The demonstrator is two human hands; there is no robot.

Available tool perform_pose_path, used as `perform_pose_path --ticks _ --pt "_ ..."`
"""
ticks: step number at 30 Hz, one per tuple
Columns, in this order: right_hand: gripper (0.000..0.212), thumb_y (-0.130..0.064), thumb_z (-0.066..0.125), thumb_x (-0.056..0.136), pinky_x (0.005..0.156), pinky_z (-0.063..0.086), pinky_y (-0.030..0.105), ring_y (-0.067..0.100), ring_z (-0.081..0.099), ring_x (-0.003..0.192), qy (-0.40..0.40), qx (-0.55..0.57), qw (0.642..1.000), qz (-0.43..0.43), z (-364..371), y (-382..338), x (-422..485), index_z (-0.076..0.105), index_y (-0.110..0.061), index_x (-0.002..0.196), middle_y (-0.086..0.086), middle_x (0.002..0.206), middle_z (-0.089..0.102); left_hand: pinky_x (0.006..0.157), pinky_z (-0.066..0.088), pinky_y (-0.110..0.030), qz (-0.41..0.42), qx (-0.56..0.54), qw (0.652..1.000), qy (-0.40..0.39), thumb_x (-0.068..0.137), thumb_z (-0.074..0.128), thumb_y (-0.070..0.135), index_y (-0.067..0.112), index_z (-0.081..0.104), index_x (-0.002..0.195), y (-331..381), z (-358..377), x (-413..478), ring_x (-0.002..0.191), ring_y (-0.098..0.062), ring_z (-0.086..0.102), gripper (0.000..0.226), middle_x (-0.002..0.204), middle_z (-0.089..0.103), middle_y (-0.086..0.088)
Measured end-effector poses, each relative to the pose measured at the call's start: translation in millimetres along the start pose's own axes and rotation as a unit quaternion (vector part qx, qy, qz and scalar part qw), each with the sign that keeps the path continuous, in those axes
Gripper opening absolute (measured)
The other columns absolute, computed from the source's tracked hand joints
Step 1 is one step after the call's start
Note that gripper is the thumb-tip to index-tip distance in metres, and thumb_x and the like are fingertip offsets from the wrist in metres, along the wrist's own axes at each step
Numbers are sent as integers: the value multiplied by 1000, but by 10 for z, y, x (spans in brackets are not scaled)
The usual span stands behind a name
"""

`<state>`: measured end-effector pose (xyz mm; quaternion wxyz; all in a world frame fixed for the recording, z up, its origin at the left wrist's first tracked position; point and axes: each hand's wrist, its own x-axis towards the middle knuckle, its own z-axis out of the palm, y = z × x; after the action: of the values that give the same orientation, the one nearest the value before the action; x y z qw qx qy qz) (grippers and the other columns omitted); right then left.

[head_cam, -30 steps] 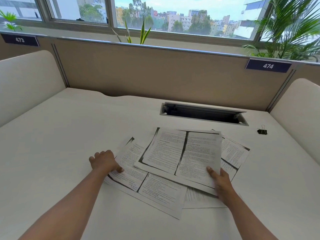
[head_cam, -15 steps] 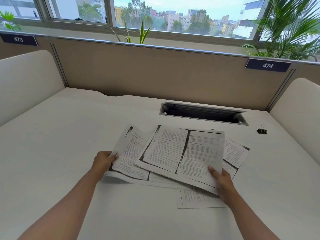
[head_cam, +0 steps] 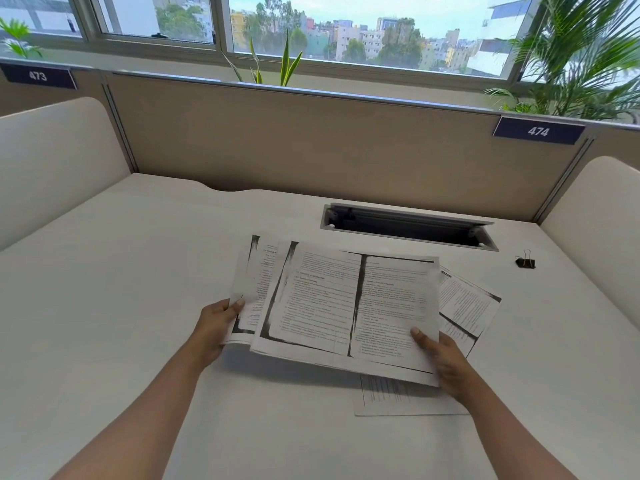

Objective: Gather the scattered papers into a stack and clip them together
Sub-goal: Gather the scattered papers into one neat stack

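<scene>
now that my left hand has pinched the 9 o'clock sheet clear of the desk and drawn it under the top papers pinched by my right hand, gathering is partial: two loose sheets remain flat at 3 and 5 o'clock, binder clip unused at 2 o'clock.

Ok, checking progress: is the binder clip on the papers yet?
No: binder clip lies on the desk, apart from the papers.
</scene>
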<state>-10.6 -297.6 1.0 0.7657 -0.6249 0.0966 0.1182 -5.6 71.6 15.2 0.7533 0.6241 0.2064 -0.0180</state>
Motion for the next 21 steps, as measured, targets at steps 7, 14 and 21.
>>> perform_pose_path --ticks 7,14,21 --pt "31 -18 60 84 71 57 52 38 66 92 5 17 1000 17 120 -121 30 59 -6 113 20 106 68 54 58 -24 12 -7 999 -38 93 49 10 3 64 90 15 83 -54 57 -15 70 17 66 73 -2" --pt "24 -18 55 88 60 59 38 32 66 89 17 18 1000 -3 218 -157 31 60 -10 110 15 102 69 55 58 -26 29 9 998 -60 94 47 15 6 67 93 27 155 -127 59 -14 69 22 69 74 -2" --pt "31 -27 66 77 64 60 38 31 67 87 48 3 999 -23 282 -139 34 63 -12 104 13 99 70 49 57 -27 2 -10 997 -72 97 41 17 9 66 91 36 137 -168 59 -16 70 27 70 74 -3"
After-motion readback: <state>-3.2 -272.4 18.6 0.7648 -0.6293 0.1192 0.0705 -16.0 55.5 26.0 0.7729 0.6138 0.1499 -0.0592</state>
